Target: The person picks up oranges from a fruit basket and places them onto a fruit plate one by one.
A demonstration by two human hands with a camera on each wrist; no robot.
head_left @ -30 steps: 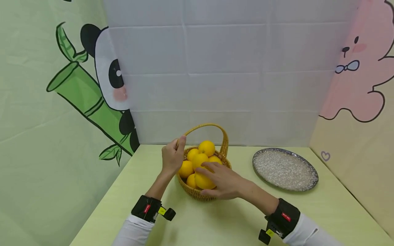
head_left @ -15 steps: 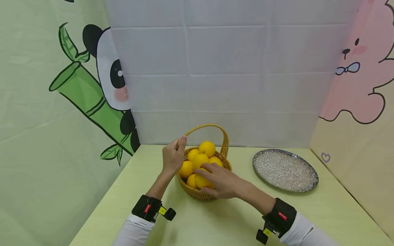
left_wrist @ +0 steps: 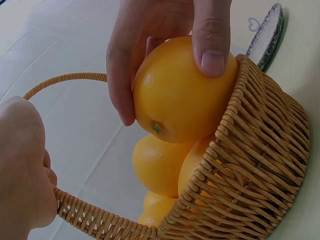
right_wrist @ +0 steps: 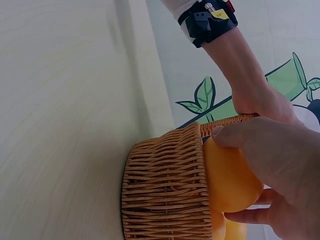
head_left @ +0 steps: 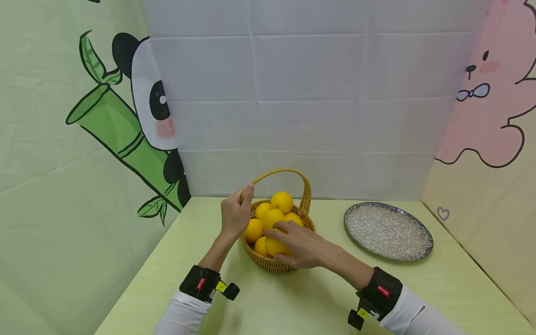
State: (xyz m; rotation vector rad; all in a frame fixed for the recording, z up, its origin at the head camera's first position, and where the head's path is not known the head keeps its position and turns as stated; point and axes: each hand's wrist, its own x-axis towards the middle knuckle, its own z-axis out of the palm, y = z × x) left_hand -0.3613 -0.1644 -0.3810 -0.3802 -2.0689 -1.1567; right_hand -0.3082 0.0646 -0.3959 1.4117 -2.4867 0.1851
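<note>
A wicker basket (head_left: 268, 266) with a tall arched handle (head_left: 307, 200) stands on the table, heaped with several oranges (head_left: 282, 202). My left hand (head_left: 235, 211) grips the left side of that handle. Over the front of the heap, my right hand (head_left: 303, 244) holds the nearest orange (left_wrist: 175, 90), its thumb on one side and fingers on the other. In the left wrist view this orange sits at the basket's rim, above other oranges (left_wrist: 160, 165). The right wrist view shows the thumb lying across the held orange (right_wrist: 230, 177), right by the woven rim.
An oval speckled plate (head_left: 388, 231) with a dark rim lies to the right of the basket on the pale green table (head_left: 167, 260). A white cloth (head_left: 305, 116) hangs behind, with cartoon-printed side walls: a panda (head_left: 146, 102) at left, a pink bear (head_left: 490, 111) at right.
My right hand has drawn slightly left and closed its fingers more around the front orange. The left hand stays on the handle, and the basket has not moved.
</note>
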